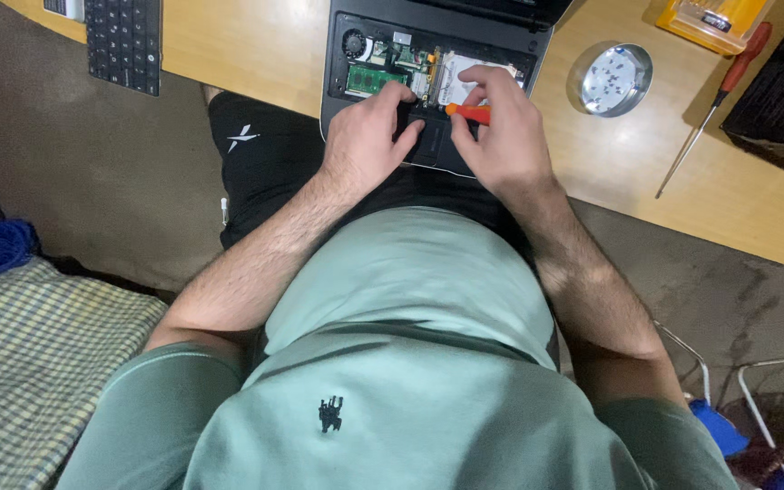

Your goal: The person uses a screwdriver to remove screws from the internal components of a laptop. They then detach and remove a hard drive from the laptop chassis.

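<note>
An opened black laptop [348,100] lies upside down at the near edge of a wooden desk [247,54], its green circuit boards and a silver drive [461,71] exposed. My left hand [369,141] rests on the laptop's near edge, fingers curled against the casing. My right hand [499,127] grips a small orange-handled screwdriver [469,112], held over the open bay beside the silver drive. The screwdriver's tip is hidden by my fingers.
A round clear dish [612,80] sits right of the laptop. A long red-handled screwdriver [717,98] lies further right, near a yellow tool case [708,20] and a black box [778,100]. A black keyboard [124,41] is at the far left. A checked cloth [29,363] lies lower left.
</note>
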